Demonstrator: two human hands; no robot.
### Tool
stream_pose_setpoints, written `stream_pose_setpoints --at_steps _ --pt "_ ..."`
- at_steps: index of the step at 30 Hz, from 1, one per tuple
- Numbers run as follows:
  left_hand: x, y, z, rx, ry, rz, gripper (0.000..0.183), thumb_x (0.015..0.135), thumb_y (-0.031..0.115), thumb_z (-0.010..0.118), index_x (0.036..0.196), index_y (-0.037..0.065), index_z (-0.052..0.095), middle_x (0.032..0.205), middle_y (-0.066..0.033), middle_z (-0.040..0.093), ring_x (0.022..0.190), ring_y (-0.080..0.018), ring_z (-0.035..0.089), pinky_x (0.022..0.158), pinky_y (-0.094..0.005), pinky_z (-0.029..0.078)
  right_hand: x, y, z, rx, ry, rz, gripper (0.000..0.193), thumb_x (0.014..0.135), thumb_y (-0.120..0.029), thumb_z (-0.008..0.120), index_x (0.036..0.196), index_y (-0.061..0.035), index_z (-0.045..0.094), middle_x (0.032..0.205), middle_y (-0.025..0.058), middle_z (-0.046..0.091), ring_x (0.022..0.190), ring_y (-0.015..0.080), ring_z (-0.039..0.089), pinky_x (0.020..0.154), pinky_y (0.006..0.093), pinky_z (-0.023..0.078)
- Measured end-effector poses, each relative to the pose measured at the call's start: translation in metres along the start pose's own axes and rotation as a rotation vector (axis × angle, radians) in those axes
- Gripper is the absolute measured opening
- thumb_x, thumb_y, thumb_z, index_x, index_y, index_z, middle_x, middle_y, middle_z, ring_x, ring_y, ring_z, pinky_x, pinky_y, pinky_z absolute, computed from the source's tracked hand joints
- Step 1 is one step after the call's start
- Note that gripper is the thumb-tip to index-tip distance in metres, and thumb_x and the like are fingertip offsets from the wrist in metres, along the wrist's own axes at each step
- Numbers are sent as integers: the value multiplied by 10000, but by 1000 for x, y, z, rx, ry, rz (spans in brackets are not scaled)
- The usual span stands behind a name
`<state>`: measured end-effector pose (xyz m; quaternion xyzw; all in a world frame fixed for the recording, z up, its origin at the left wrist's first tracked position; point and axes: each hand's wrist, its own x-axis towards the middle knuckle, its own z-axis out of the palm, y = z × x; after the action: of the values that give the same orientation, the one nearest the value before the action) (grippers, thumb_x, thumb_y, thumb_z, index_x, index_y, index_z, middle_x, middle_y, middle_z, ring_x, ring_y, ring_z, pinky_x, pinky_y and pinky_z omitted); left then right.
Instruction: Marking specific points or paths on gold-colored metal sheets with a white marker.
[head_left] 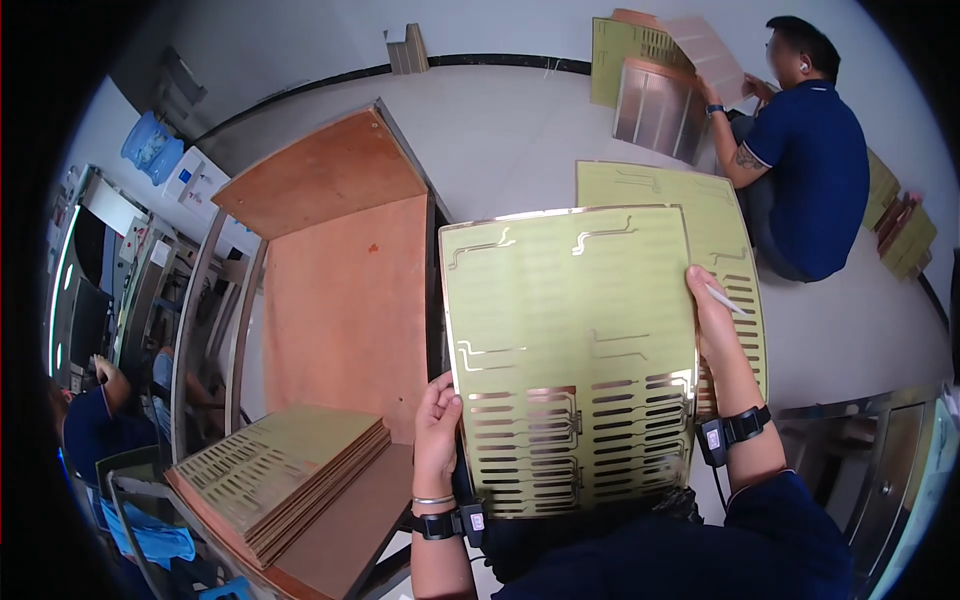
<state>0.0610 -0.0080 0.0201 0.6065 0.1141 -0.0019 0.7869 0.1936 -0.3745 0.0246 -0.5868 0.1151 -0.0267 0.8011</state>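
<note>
I hold a large yellow-green circuit board panel point(570, 300) upright in front of me, with copper traces and rows of dark slot-shaped pads. My left hand point(437, 430) grips its left edge low down, fingers curled at the rim. On the opposite edge, higher up, my right hand point(712, 320) is closed round the rim. A slim white pen-like stick point(726, 300) also sits in that hand. Behind the held panel stands a second similar panel point(660, 185), partly covered by it. What the fingers do behind the held panel is hidden.
To the left, a wooden-panelled rack point(345, 300) carries a stack of similar panels point(285, 450). A person in blue point(815, 180) crouches at the far right, handling a panel beside several upright boards. Another person point(100, 420) sits far left. A metal cabinet point(880, 480) stands at lower right.
</note>
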Motion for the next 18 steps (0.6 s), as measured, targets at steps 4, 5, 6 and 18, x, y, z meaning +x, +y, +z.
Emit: stream_pose_setpoints --at_steps 4,5,6,18 --pt "-5 9 -3 -19 -17 50 384 956 68 482 1328 -4 415 1086 -72 614 1018 -141 567 909 -263 438 -4 -18 6 178 -94 16 241 980 -277 503 1013 -49 574 937 53 637 848 131 619 735 258 529" --pt "-7 14 -2 -26 -28 86 396 960 77 478 1341 -3 403 1137 -87 596 1069 -156 552 936 -279 429 -4 -23 7 218 -59 -6 245 977 -284 506 1002 -50 575 944 57 642 840 140 630 735 270 543" --pt "-11 21 1 -31 -40 94 396 960 77 478 1341 -3 403 1137 -87 596 1069 -156 552 936 -279 429 -5 -30 7 216 -55 -21 245 977 -284 506 1002 -50 575 944 57 642 840 140 630 735 270 543" --pt "-24 -4 47 -444 83 169 421 1009 290 409 1334 23 389 1292 -150 506 1173 -240 514 979 -392 441 -30 -44 33 673 102 -258 299 1002 -169 428 1244 6 446 1245 110 537 1181 199 515 1026 309 418"
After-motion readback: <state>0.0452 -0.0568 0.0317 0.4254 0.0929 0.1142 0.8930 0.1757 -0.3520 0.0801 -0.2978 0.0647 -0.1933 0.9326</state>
